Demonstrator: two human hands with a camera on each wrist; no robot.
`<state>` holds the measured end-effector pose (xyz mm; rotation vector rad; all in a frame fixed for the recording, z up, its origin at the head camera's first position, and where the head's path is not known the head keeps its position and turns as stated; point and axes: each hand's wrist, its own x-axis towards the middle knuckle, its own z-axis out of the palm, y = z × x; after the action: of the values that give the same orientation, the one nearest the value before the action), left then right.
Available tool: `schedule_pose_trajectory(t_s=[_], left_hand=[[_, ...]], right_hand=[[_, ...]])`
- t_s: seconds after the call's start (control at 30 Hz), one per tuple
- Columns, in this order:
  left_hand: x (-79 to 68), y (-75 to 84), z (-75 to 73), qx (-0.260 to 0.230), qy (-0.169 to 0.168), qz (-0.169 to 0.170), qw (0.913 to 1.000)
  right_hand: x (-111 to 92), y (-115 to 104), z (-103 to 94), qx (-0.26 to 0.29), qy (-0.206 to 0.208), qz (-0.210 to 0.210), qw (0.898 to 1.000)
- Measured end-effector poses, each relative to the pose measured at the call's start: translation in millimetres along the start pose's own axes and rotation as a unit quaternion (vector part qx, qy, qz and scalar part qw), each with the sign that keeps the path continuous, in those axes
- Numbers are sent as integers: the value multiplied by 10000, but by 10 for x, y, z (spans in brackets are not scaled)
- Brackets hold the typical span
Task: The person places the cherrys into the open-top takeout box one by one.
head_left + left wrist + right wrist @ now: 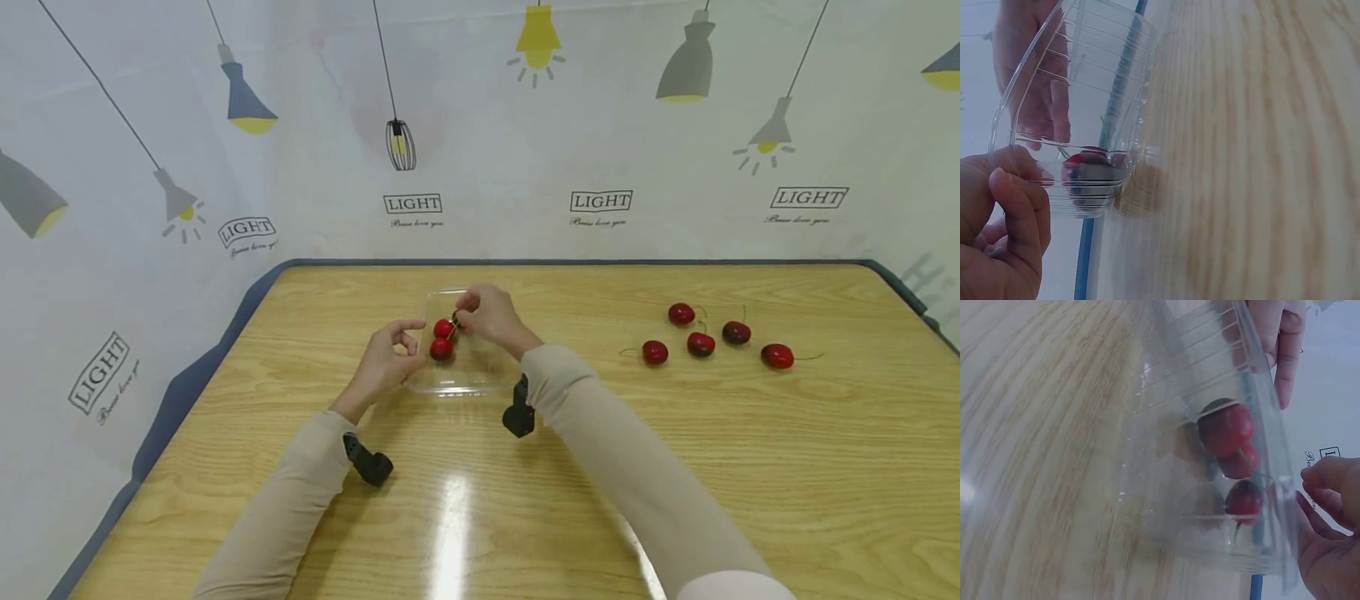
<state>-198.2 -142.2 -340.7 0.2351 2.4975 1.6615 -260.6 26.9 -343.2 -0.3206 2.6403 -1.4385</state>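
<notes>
"Nearest?"
"Two beige sleeves (281, 500), over the table (390, 550)."
"Left hand (384, 362)?"
"At the left rim of the clear tray (456, 390). Whether thumb and finger pinch it, I cannot tell."
"Tray contents?"
"Three cherries (441, 348), all in its left part."
"Right hand (495, 317)?"
"Over the tray's far side, just above the farthest of these cherries. Thumb and fingertip look parted in the right wrist view."
"Elsewhere?"
"Five loose cherries (701, 345), stemmed, well to the right. Beyond, a lamp-print backdrop (502, 150)."
</notes>
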Motion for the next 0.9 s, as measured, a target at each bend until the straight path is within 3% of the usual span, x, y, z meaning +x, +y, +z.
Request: schedule_pose_trajectory(t_s=[0.2,0.4,0.73,0.9], left_hand=[[1,-10,-1,45,12,16,10000],[0,-11,4,73,15,-7,10000],[-1,-8,14,127,-19,-53,9999],[78,-121,-4,92,-1,-50,9999]], right_hand=[[-35,-30,-52,175,-114,25,9998],[-64,-22,-104,97,-73,-219,9997],[-141,99,-220,256,364,-691,9966],[-171,183,-332,229,672,-833,9940]])
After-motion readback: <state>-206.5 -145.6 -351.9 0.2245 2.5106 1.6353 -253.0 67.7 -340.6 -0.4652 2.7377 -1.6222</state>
